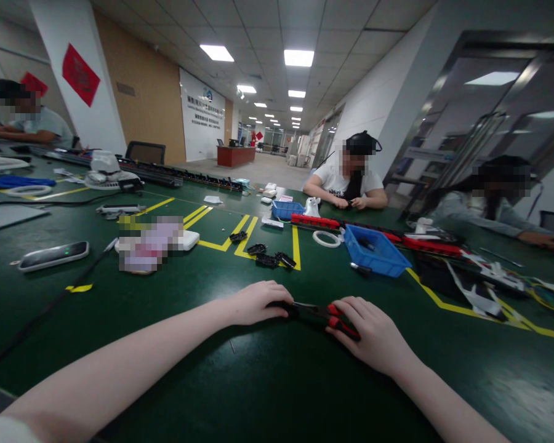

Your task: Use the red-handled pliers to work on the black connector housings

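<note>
**Pliers (321, 312) held on the tabletop (258, 381)**

The red-handled pliers are held by both hands, low on the green tabletop in front of the person. The grip of the right hand (373, 332) is closed around the handles. The left hand (258, 303) is curled over the black nose. Small black parts (268, 258) lie further back.

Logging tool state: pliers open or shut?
Cannot tell. The left hand covers the nose of the pliers; the right hand wraps the red handles, hiding the gap between them.
</note>
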`<state>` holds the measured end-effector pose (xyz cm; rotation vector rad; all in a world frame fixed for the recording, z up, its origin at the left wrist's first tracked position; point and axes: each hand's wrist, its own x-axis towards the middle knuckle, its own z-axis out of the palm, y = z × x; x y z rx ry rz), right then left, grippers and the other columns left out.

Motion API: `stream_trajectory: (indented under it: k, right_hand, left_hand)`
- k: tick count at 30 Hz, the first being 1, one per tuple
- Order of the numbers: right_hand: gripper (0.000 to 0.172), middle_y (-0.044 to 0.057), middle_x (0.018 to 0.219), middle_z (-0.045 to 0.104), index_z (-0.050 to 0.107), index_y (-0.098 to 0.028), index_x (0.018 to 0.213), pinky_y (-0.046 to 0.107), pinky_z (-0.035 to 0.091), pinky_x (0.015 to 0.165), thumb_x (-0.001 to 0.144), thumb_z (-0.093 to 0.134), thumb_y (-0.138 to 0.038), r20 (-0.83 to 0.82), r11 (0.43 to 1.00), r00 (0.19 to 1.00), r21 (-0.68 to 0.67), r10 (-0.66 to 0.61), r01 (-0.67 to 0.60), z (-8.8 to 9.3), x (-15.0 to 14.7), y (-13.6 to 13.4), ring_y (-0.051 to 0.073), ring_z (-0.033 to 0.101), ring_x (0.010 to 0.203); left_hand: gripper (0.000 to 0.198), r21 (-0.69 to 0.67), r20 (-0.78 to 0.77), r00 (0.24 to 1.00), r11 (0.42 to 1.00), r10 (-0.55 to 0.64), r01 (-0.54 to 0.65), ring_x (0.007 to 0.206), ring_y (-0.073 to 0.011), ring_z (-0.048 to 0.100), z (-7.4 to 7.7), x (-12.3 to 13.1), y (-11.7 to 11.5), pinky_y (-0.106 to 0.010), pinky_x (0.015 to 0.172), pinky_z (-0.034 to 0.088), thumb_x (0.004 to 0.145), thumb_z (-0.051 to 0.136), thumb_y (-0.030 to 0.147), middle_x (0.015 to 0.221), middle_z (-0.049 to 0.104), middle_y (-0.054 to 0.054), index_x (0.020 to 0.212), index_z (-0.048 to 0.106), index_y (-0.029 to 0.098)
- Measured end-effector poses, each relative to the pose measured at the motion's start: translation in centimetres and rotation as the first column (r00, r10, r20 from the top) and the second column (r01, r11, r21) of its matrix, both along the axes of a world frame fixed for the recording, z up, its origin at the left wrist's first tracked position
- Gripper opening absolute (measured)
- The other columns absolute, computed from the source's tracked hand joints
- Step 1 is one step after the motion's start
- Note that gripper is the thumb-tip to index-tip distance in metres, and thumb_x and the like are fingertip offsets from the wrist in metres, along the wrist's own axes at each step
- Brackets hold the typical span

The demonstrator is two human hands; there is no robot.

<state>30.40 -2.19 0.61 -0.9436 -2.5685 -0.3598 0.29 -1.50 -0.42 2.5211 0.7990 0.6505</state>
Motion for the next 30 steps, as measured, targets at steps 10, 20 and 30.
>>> stream_trajectory:
  k: [10,20,30]
  right_hand:
    - [0.032,0.01,0.105,0.067,0.06,-0.019,0.113,0.036,0.055,0.076,0.086,0.062,-0.036,0.005,0.999,1.0,-0.033,0.03,-0.03,0.28,0.55,0.43,0.022,0.065,0.089]
    - [0.033,0.012,0.102,0.067,0.059,-0.014,0.113,0.034,0.054,0.072,0.087,0.061,-0.035,0.02,0.991,0.997,0.115,0.072,-0.074,-0.05,0.53,0.5,0.022,0.063,0.085]
    - [0.035,0.01,0.104,0.068,0.059,-0.018,0.113,0.035,0.055,0.072,0.086,0.063,-0.039,0.02,0.999,0.999,0.004,0.035,-0.035,-0.11,0.63,0.28,0.021,0.065,0.086]
  left_hand:
    - [0.024,0.022,-0.004,1.0,1.0,-0.017,0.017,0.111,-0.0215,0.059,0.01,0.07,0.04,-0.035,0.097,0.046,0.093,0.061,0.022,0.119,0.066,-0.007,0.117,0.063,0.019]
    - [0.025,0.032,0.015,0.999,0.999,-0.031,0.031,0.113,-0.0215,0.059,-0.02,0.02,-0.01,-0.034,0.098,0.046,0.093,0.062,0.022,0.121,0.067,-0.008,0.117,0.064,0.017]
    - [0.031,0.015,0.015,0.999,0.999,-0.031,0.03,0.115,-0.0216,0.059,-0.02,-0.16,-0.04,-0.036,0.1,0.046,0.091,0.064,0.021,0.128,0.062,-0.007,0.121,0.065,0.021]
